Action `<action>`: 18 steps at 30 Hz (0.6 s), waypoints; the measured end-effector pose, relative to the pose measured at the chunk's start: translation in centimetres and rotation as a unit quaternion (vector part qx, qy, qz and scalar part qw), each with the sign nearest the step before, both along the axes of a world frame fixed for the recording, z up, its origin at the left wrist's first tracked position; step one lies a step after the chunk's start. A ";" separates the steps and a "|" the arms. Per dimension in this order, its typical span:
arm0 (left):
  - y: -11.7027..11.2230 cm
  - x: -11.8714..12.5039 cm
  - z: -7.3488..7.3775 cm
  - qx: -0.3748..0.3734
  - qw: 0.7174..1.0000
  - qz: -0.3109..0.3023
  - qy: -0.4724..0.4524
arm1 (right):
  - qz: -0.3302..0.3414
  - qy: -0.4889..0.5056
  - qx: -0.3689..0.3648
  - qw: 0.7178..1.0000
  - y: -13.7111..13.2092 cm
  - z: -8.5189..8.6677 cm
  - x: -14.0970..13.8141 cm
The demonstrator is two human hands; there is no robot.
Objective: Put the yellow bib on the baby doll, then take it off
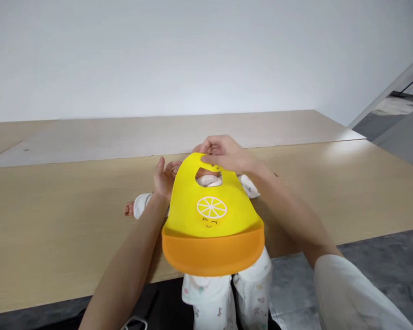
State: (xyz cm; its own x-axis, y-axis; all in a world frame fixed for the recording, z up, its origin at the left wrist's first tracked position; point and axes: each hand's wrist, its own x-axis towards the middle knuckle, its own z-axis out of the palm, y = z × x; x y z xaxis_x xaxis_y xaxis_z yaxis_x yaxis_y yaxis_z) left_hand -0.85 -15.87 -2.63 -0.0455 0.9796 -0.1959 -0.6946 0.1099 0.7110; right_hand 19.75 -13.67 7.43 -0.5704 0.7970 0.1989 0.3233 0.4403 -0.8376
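A baby doll (223, 293) in white printed clothes lies on its back at the table's near edge, legs hanging over it. A yellow silicone bib (209, 215) with an orange catch pocket and a lemon face covers its chest and head. My right hand (225, 153) pinches the bib's neck strap at the top, fingers closed on it. My left hand (165, 176) is behind the bib's left edge by the doll's head, fingers partly spread; the bib hides whether it holds anything. The doll's face is mostly hidden.
The doll's left arm (135, 208) sticks out on the light wooden table (55, 220). A paler table section (158, 133) lies behind, against a white wall. Grey floor (382, 256) shows at the right; a dark object sits below the table edge at bottom left.
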 end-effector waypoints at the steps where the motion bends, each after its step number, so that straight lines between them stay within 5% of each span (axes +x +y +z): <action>1: 0.0 -0.1 0.1 -0.007 1.000 0.006 0.002 | -0.023 0.016 0.000 1.000 -0.2 0.5 1.4; 8: 1.1 0.0 0.3 -0.042 0.996 0.029 0.067 | -0.293 0.004 0.026 0.956 -1.1 4.4 14.3; 12: 1.4 0.2 0.8 -0.046 0.995 0.006 0.089 | -0.386 -0.019 0.028 0.922 -1.5 6.7 21.1; 15: 1.1 0.1 1.2 -0.034 0.994 -0.012 0.107 | -0.423 -0.064 0.013 0.904 -1.2 7.0 25.5; 18: 1.0 -0.1 1.2 -0.032 0.992 -0.034 0.116 | -0.435 -0.120 -0.001 0.892 -1.2 5.5 28.9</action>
